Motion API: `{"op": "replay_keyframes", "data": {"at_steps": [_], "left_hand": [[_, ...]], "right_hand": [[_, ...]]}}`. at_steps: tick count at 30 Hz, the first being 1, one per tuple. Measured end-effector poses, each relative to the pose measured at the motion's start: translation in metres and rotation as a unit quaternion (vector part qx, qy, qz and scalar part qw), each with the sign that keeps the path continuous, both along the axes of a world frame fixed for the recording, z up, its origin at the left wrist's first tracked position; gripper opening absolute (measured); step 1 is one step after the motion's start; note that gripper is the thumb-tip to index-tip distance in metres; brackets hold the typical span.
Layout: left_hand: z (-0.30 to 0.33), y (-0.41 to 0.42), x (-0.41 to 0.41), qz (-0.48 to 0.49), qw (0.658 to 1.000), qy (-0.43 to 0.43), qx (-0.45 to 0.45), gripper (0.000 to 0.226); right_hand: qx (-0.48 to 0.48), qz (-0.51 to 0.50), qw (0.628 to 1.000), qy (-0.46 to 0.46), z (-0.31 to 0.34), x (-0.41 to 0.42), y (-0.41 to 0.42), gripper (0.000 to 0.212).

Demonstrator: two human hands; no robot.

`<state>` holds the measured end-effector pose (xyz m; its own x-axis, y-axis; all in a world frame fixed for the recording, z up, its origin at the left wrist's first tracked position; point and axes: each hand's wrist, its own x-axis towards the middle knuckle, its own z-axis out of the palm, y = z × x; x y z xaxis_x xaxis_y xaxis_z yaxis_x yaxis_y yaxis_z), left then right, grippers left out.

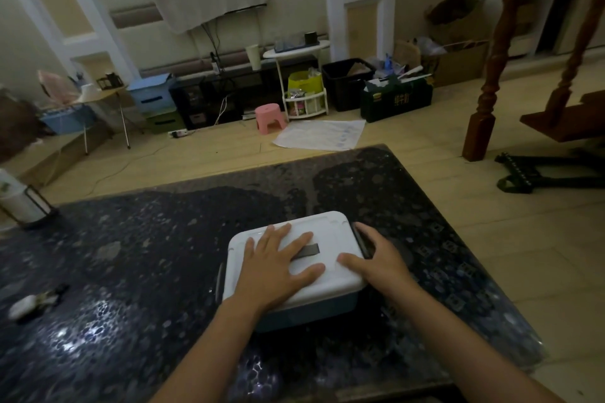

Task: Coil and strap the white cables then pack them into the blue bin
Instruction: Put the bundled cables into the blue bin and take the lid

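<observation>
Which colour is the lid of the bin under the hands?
The lid is white, with a dark strip in its middle; the head view shows it.
</observation>
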<state>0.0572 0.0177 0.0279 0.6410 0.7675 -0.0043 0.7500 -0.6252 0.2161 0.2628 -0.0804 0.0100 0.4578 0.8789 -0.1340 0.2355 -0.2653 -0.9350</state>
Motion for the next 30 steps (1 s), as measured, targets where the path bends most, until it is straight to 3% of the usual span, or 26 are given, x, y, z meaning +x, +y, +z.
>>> {"op": "replay_keyframes", "data": {"at_steps": [2,8,30], "left_hand": [[0.001,-0.001,0.000,0.003,1.000,-0.001,-0.003,0.079],[0.004,-0.005,0.002,0.011,1.000,0.002,-0.004,0.087],[0.005,-0.006,0.006,0.012,1.000,0.007,-0.007,0.081]], "right_hand": [[0.026,0.007,0.999,-0.031,0.002,-0.003,-0.002,0.070],[0.044,0.010,0.999,-0.014,0.007,-0.013,0.000,0.069],[0.022,0.024,0.998,-0.062,0.008,-0.015,0.000,0.061]]}}
